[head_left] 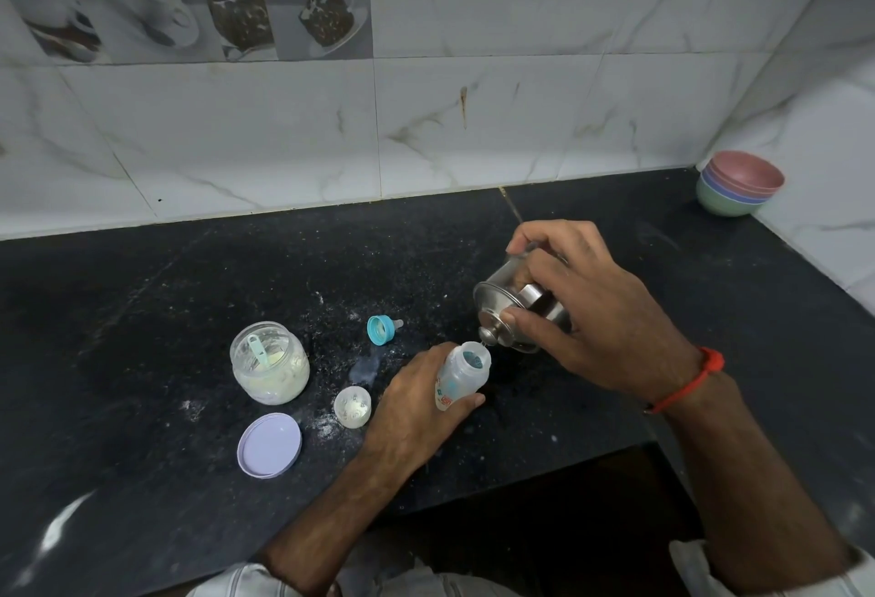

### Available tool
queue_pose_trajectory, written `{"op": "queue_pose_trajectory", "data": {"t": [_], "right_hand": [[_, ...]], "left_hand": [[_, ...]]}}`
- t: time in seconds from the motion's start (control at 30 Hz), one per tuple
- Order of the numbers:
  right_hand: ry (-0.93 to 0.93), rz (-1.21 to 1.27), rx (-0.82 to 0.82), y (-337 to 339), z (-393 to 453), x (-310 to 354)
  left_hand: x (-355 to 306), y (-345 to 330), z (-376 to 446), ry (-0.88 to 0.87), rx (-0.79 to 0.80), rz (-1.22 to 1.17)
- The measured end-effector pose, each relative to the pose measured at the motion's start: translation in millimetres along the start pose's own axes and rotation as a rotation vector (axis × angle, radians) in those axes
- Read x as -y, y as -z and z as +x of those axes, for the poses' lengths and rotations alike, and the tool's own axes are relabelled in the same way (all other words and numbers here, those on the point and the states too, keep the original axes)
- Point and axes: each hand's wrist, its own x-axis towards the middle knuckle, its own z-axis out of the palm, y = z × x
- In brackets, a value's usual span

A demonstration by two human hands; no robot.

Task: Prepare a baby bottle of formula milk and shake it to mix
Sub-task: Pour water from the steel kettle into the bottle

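Note:
My left hand (416,400) grips a small clear baby bottle (461,376) with printed markings, tilted to the right on the black counter, its mouth uncovered. My right hand (592,307) holds a small steel pot (513,307) tipped over toward the bottle's mouth, its lid knob almost touching the rim. A teal bottle collar with its teat (381,329) lies on the counter behind the bottle. To the left stands an uncapped glass jar of pale formula powder (270,362) with a light scoop inside it.
A lilac jar lid (270,445) and a clear domed bottle cap (352,407) lie left of my left hand. Spilled powder dots the black counter (142,312). Stacked pastel bowls (738,182) sit in the far right corner by the tiled wall. The counter edge drops off at lower right.

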Motion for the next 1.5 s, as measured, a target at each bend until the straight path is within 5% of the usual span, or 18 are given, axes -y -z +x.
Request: {"op": "queue_pose_trajectory", "data": {"t": [1.5], "right_hand": [[0.201,-0.107,0.062,11.7,9.1,18.7]], "left_hand": [[3.5,-6.4,-2.9,-0.027,-0.003,-0.029]]}}
